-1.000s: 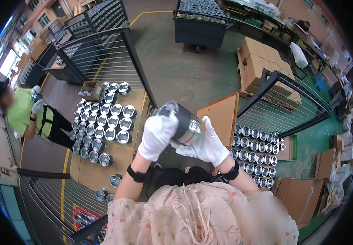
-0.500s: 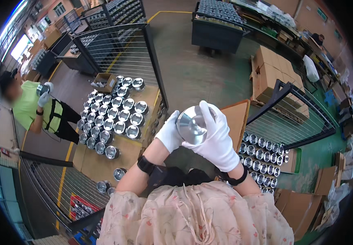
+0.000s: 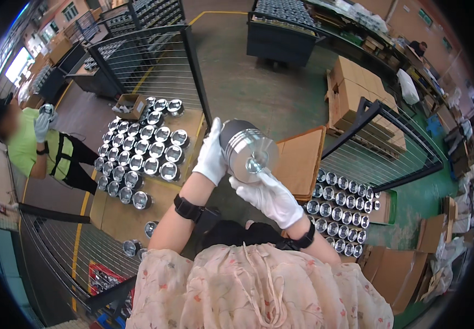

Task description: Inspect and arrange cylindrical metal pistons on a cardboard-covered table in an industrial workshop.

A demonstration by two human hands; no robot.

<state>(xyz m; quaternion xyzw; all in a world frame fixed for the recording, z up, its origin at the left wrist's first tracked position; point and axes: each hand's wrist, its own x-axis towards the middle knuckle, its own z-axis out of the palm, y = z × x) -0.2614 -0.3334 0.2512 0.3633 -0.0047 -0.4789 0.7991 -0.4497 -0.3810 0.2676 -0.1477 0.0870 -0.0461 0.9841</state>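
A metal engine piston (image 3: 248,153) is held up in front of my chest, its shiny round crown tilted toward me and its dark skirt and ring grooves showing at the upper left. My white-gloved left hand (image 3: 211,156) is closed along its left side, the fingers partly hidden behind it. From the lower right, my gloved right hand (image 3: 270,200) touches the rim and crown with its fingers. Rows of similar pistons (image 3: 136,162) stand on a brown board-topped table (image 3: 105,211) to the left. More pistons (image 3: 333,214) stand in rows at the right.
A wire-mesh fence panel (image 3: 154,71) rises behind the left table, beside a small open carton (image 3: 130,105). A brown panel (image 3: 301,159) leans right of the piston. Stacked cartons (image 3: 360,90) sit on a pallet farther back. A co-worker in a lime shirt (image 3: 28,142) holds a piston at far left.
The piston has turned, so its skirt and grooves now show. My right hand has slid from over the crown to the lower rim. The co-worker has raised their piston.
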